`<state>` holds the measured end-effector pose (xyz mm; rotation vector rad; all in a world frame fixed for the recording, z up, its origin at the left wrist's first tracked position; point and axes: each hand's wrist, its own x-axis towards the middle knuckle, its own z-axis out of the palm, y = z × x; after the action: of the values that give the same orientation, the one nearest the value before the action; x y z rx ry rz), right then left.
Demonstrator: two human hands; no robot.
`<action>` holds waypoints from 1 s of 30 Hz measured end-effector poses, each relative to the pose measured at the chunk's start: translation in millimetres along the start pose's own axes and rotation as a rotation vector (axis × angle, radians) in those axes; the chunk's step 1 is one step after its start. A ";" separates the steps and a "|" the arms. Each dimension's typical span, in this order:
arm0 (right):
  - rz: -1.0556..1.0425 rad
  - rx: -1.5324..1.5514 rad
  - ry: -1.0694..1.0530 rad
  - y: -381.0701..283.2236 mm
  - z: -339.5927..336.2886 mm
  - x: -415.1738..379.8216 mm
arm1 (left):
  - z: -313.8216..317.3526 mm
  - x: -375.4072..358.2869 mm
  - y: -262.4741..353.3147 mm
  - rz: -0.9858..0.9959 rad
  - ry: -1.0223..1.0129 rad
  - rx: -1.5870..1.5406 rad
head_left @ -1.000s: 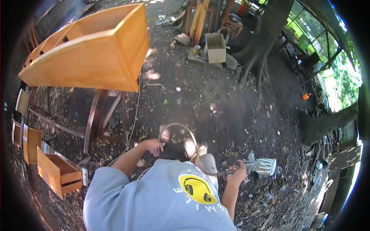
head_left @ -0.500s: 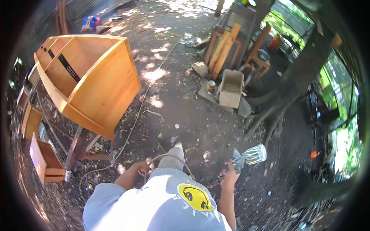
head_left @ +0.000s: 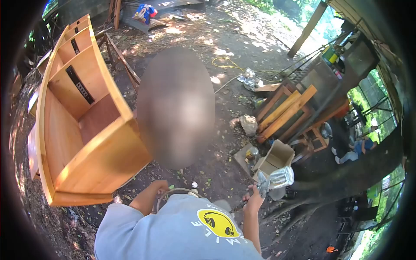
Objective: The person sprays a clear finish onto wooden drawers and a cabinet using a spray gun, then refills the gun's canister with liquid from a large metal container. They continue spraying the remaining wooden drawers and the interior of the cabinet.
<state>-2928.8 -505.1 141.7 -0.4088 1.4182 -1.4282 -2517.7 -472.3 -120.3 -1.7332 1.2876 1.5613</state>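
My right hand (head_left: 255, 199) is closed around the handle of a spray gun (head_left: 263, 185), with its foil-like silver cup (head_left: 281, 177) pointing off to the right. In my left hand (head_left: 161, 187) is a loop of hose (head_left: 177, 190), which curves across in front of my shirt. To the left stands a varnished wooden cabinet carcass (head_left: 99, 164), its open compartments showing dark metal drawer runners (head_left: 80, 85). The spray gun is well apart from the cabinet.
A blurred oval covers the ground ahead. At right are a cardboard box (head_left: 273, 158), a can (head_left: 252, 154), leaning planks (head_left: 288, 110), a rock (head_left: 248, 125) and a tree trunk with roots (head_left: 346, 184). Another person (head_left: 362, 147) sits farther back.
My view has turned and moved forward, so the cabinet looks larger and more of its inside shows. The box and planks sit lower and nearer. Both hands keep their holds.
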 end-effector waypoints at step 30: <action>-1.363 -1.064 -0.201 -319.6 444.3 487.2 | -531.4 -41.5 562.9 1.069 0.850 -0.484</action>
<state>-2897.5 -1212.0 331.9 -2.4597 1.6602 -1.3050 -2735.0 -1153.6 179.1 -2.2946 2.7789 1.7753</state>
